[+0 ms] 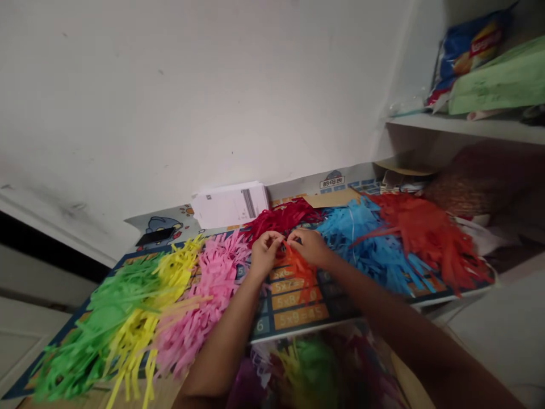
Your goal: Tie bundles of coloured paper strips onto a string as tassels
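Observation:
My left hand (pixel 264 253) and my right hand (pixel 311 245) meet fingertip to fingertip over the middle of the table. Both are closed in a pinch at the top of an orange paper tassel (pixel 300 271), whose fringed strips hang down from the fingers. The exact point of grip is small and partly hidden by the fingers. Just behind the hands lies a dark red tassel pile (pixel 283 217). Pink tassels (pixel 217 278) lie to the left of my left hand, and blue tassels (pixel 361 238) to the right of my right hand.
Yellow tassels (pixel 170 284) and green tassels (pixel 102 318) spread on the left; red-orange tassels (pixel 430 233) lie far right. White cards (pixel 230 205) stand against the wall. A dark phone-like object (pixel 158 236) rests back left. Shelves (pixel 468 128) rise at right. Colourful fringes (pixel 310 363) sit below the table edge.

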A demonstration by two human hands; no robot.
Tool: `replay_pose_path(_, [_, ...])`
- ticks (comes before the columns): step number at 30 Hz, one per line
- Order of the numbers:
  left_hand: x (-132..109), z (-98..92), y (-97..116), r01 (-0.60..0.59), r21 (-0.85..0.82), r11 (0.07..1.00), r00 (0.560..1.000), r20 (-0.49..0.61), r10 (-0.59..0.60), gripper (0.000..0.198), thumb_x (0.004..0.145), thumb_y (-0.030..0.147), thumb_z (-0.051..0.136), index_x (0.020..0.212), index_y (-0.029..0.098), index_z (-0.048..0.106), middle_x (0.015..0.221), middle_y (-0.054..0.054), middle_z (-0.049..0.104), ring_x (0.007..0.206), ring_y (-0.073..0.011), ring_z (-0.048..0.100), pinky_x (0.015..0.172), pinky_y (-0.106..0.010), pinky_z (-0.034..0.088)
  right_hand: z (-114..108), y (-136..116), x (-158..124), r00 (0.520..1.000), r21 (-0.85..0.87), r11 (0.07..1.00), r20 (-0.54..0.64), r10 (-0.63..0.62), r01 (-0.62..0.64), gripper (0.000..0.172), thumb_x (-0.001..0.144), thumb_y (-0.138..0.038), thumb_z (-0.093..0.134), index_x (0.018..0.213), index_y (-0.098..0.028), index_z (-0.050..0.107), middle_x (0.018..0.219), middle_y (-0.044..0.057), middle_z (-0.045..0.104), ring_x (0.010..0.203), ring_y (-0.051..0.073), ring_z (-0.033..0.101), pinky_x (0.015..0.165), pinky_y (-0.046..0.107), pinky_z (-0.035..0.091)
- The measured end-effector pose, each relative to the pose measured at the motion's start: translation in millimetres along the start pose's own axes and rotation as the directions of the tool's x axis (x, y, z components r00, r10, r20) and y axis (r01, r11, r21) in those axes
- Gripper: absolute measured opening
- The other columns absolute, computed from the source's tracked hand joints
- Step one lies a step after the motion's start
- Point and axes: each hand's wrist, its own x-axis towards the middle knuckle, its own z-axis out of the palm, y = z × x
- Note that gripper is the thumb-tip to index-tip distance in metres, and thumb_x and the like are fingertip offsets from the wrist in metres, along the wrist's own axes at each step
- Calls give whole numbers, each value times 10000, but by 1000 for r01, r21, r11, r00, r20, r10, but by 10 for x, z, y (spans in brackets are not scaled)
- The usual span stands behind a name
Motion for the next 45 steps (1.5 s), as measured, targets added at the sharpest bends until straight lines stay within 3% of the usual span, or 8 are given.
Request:
replay_pose_path(9, [-113,-1,305,-138,131,982,990,20,136,78,736,242,741,780,194,783,812,-38,765,791,-182,674,803,-287,496,-25,-243,-189,989,181,978,126,81,-103,290,770,-412,605,840,-159,729,765,53,748,707,196,676,664,304,517])
replay_pose_path(15, [-279,-28,426,-187,90,978,981,75,181,337,761,233,733,1094,189,756,779,-22,770,788,-174,692,860,-300,502,-36,-356,-409,990,258,958,95,106,-127,321,732,-446,683,898,-180,752,934,64,772,889,225,690,817,347,520])
replay_pose_path(19, [-279,-86,431,-43,-48,998,975,218,52,374,738,309,772,1083,164,754,800,-47,771,702,-172,686,707,-277,516,-30,-400,-483,970,426,873,143,196,-239,356,682,-501,748,845,-185,762,924,77,775,884,234,698,821,360,528])
replay_pose_path(23, [-267,-111,407,19,-187,982,984,178,15,438,684,321,831,1078,153,741,791,-42,762,717,-156,684,734,-263,509,17,-395,-571,971,327,915,87,221,-238,356,702,-521,731,837,-193,767,830,53,764,816,227,687,774,352,528])
replay_pose_path(29, [-558,105,328,208,-456,865,977,148,-156,434,710,397,824,1087,204,724,1075,-65,753,978,-176,682,861,-275,497,174,-277,-725,952,288,957,-279,128,-45,245,730,-456,743,827,-234,776,1036,49,721,980,234,648,922,393,496])
replay_pose_path(33, [-665,252,179,241,-503,830,970,116,-211,339,691,391,833,955,189,763,969,-37,765,869,-141,679,822,-241,488,252,-178,-761,917,219,975,-384,112,-28,252,757,-466,714,864,-250,788,947,31,659,848,189,613,788,343,504])
replay_pose_path(38, [-472,236,79,328,-521,788,944,145,-297,374,550,353,913,840,161,776,769,0,748,683,-102,648,699,-215,477,239,-155,-671,938,115,988,-320,130,-98,286,743,-445,686,857,-206,792,814,36,701,762,201,626,739,346,491])
replay_pose_path(45, [-401,110,158,493,-539,683,870,307,-386,357,628,326,897,893,137,751,659,-7,698,564,-119,635,644,-261,511,259,-217,-601,938,374,898,-161,308,-231,401,744,-553,685,855,-181,783,647,26,692,608,174,612,599,296,496])
